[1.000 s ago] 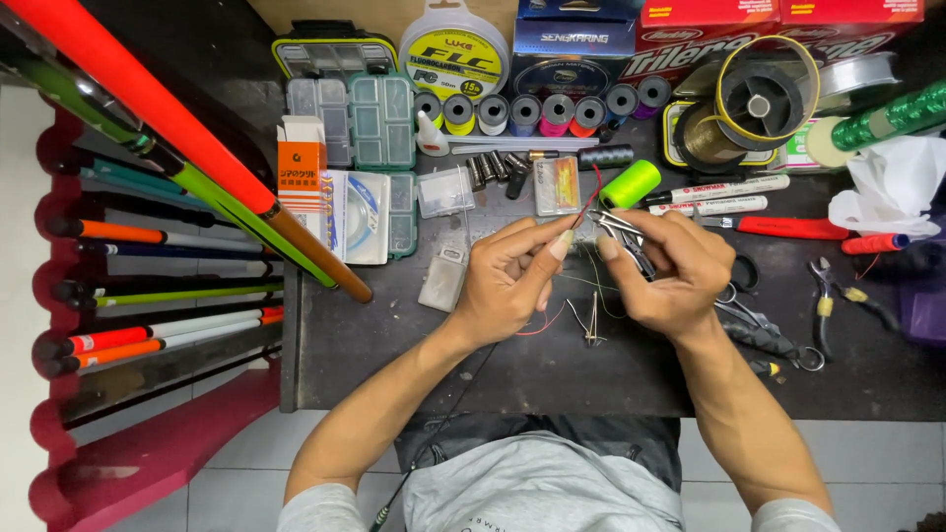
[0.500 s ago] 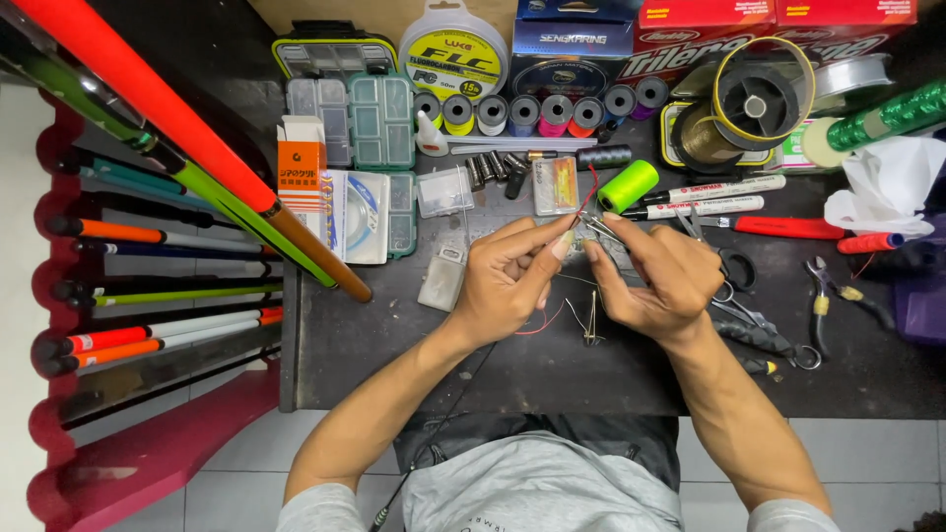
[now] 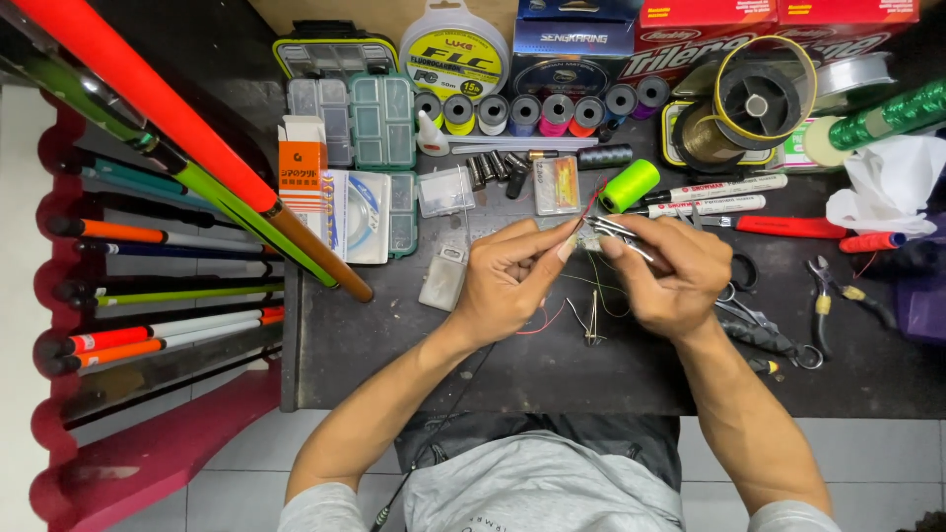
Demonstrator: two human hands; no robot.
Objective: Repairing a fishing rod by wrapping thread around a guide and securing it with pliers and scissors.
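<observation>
The left hand [image 3: 507, 281] pinches thumb against forefinger on a very small item just left of centre; the item itself is too small to identify. A red thread [image 3: 589, 202] runs from that pinch toward 1 o'clock, and a second red strand trails out below the hand toward 5 o'clock. The right hand [image 3: 670, 276] has its grip pressed together around a slim metal tool [image 3: 619, 234], whose tip points toward 9 o'clock and meets the left fingertips.

Risks, judged from this position:

1. Tool tip and left fingertips are touching. A slip of the tool would likely prick the finger.
2. The thread appears taut. Excess pull could snap it or draw it out of the pinch.
3. A small metal wire piece [image 3: 591, 320] lies on the desk [image 3: 493, 365] just beneath the hands, at 6 o'clock. A lowered wrist could catch on it.
4. At 12 o'clock, a green spool [image 3: 629, 184] lies on its side near the thread's path. A tug may roll it.
5. At 3 o'clock, scissors and pliers [image 3: 823, 300] lie close to the right forearm. A sweep of the elbow could push them off.
</observation>
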